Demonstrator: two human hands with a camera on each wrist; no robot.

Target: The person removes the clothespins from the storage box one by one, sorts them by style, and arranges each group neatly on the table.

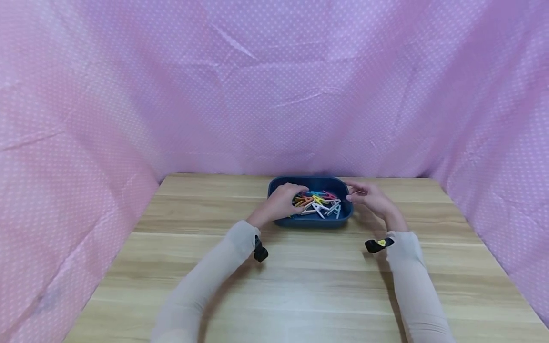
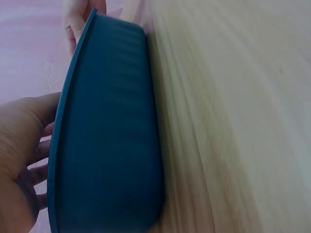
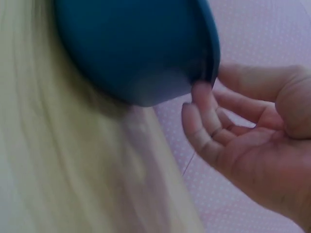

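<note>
A dark blue plastic tub (image 1: 315, 223) with rounded corners stands toward the far edge of the table. In it lie several small clothespins (image 1: 318, 200) in white, yellow, orange, red and blue. My left hand (image 1: 280, 202) reaches over the tub's left side, thumb and fingers spread apart above the pins. From the left wrist, the tub's near wall (image 2: 107, 126) hides the fingertips of that hand (image 2: 19, 145). At the right end of the tub, my right hand (image 1: 373, 197) pinches the rim (image 3: 214, 53), thumb on one side and fingers (image 3: 194, 121) on the other.
The wood-grain table (image 1: 300, 286) spreads in front of the tub and to both sides. A pink polka-dot cloth (image 1: 274, 95) hangs behind and at the sides. Black straps with small cameras (image 1: 259, 250) sit at both wrists, over light sleeves (image 1: 422, 286).
</note>
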